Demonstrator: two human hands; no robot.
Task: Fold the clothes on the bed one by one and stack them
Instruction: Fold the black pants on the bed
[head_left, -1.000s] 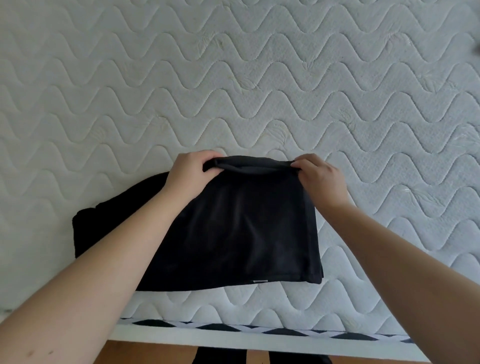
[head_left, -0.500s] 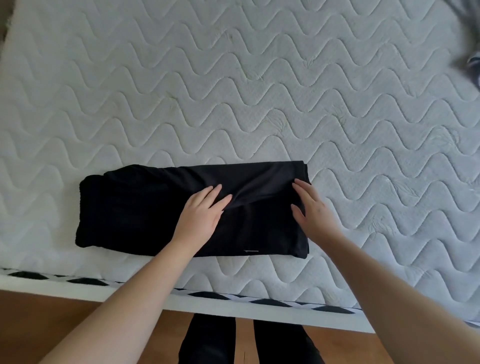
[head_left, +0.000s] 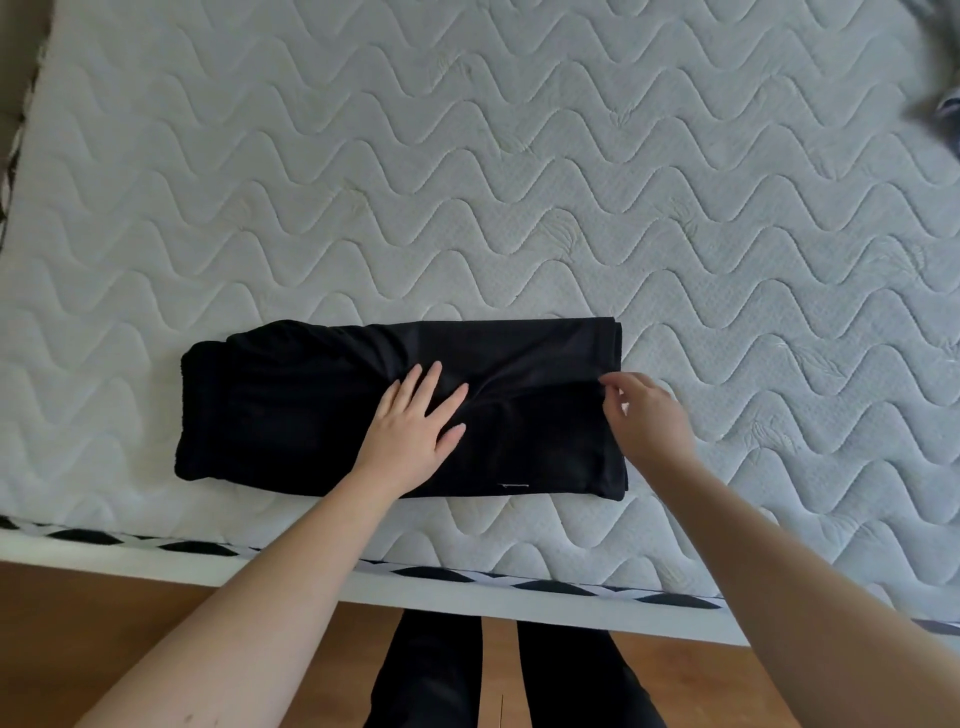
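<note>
The left hand (head_left: 415, 431) lies flat, fingers straight, on the black garment (head_left: 291, 410), anchoring it on the mattress (head_left: 467, 156). At the garment's right edge, the right hand (head_left: 649, 421) pinches the fabric, probably to straighten it.

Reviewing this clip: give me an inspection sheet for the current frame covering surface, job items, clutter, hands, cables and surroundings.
Surface: white quilted mattress with a wavy stitch pattern, bare of sheets; black-and-white trim along its near edge.
Job's things: one black garment folded into a long band, lying flat near the mattress's near edge.
Clutter: a blurred grey and dark fabric item at the far right edge, too cut off to identify.
Hands: left hand lies flat with straight fingers on the middle of the garment; right hand pinches the fabric at its right end.
Cables: nothing seen.
Surroundings: wooden floor below the bed; the person's dark trouser legs at the bottom.
</note>
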